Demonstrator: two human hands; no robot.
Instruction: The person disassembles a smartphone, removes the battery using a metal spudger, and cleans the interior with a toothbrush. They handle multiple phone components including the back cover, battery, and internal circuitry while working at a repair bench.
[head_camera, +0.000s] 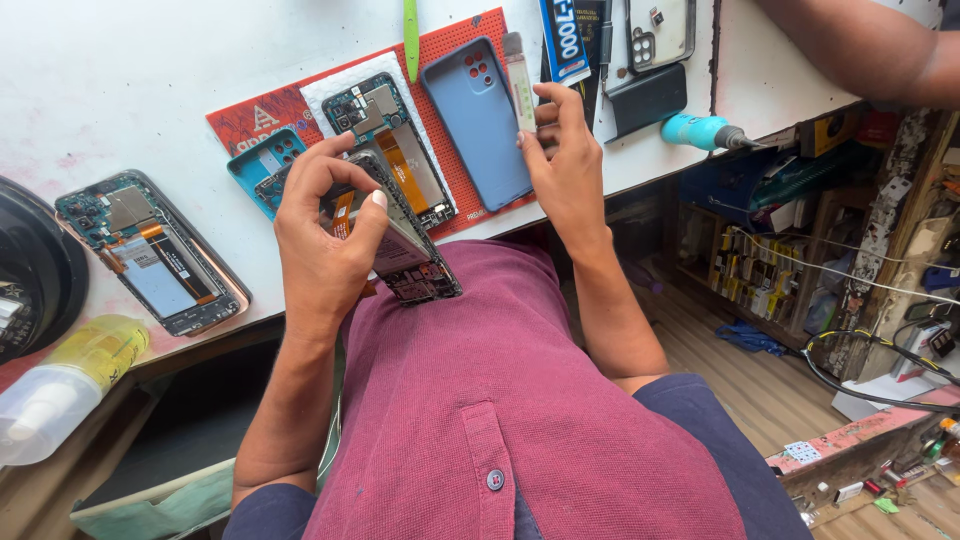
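Observation:
My left hand (325, 225) grips an opened phone (405, 255) with its back off, battery and circuit board showing, held tilted above the table edge. My right hand (562, 160) pinches a slim white tube-like tool (520, 80) between thumb and fingers, just right of a grey-blue phone case (478, 125). A second opened phone (390, 140) lies on a white pad on the red mat (255, 115), beside a teal phone frame (255, 165).
Another opened phone (150, 255) lies at the left on the white table (120, 80). A plastic bottle (60, 385) sits bottom left. A green tool (411, 40), a clear case (660, 30), a dark wallet (648, 98) and a blue-handled tool (700, 130) lie at the back. Another person's arm (860, 50) reaches in top right.

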